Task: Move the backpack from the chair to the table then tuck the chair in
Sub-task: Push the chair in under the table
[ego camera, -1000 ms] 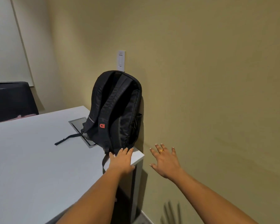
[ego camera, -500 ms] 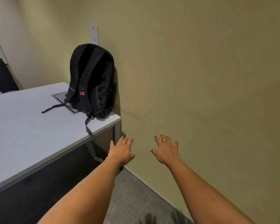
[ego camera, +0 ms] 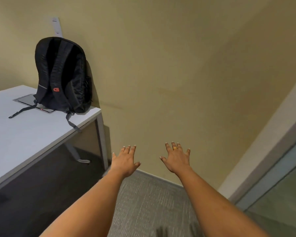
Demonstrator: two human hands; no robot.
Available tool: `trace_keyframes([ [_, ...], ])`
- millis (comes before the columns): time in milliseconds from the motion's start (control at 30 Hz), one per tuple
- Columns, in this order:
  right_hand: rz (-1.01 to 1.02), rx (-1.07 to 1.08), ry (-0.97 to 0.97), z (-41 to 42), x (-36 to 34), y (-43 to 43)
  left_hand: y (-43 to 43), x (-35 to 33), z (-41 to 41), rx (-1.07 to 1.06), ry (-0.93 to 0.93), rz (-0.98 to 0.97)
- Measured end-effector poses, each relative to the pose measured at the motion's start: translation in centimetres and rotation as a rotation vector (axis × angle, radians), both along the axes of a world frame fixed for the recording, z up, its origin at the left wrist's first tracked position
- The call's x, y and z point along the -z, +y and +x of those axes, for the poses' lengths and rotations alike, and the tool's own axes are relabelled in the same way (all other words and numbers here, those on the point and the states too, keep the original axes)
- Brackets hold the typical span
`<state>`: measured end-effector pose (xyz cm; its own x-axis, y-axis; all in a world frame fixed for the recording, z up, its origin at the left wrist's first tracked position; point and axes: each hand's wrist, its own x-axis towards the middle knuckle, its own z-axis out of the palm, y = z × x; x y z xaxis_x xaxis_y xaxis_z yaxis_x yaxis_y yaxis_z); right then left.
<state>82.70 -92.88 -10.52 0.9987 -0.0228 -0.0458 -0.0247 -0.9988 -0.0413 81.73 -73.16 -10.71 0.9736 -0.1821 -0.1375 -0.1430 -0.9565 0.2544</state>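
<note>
The black backpack (ego camera: pixel 63 76) stands upright on the far right corner of the white table (ego camera: pixel 20 134), leaning against the beige wall, straps facing me. One strap end hangs over the table's front edge. My left hand (ego camera: pixel 126 160) and my right hand (ego camera: pixel 177 159) are held out in the air in front of me, fingers spread, holding nothing. Both are well to the right of and below the table corner, apart from the backpack. No chair is in view.
A grey recessed cable panel (ego camera: pixel 31 103) sits in the tabletop beside the backpack. The table's metal leg (ego camera: pixel 102 139) stands near the wall. A glass partition with a pale frame (ego camera: pixel 266 168) runs along the right. Grey carpet (ego camera: pixel 149 202) lies below my arms.
My left hand has left the table corner by the backpack and both hands have drawn back. The view has swung right, so the table and backpack now sit farther left and farther away.
</note>
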Motion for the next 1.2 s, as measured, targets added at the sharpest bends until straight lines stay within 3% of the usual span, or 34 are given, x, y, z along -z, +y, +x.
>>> trace_keyframes([
  [267, 0.03, 0.165, 0.033, -12.8, 0.8, -4.3, -3.4, 0.0, -10.4, 0.171, 0.1, 0.014],
  [567, 0.044, 0.324, 0.043, -26.1, 1.0, -7.9, -7.1, 1.0, -19.2, 0.316, -0.014, 0.082],
  [1200, 0.04, 0.318, 0.049, -54.7, 0.5, -3.5, -3.9, 0.7, -47.5, 0.345, -0.002, 0.049],
])
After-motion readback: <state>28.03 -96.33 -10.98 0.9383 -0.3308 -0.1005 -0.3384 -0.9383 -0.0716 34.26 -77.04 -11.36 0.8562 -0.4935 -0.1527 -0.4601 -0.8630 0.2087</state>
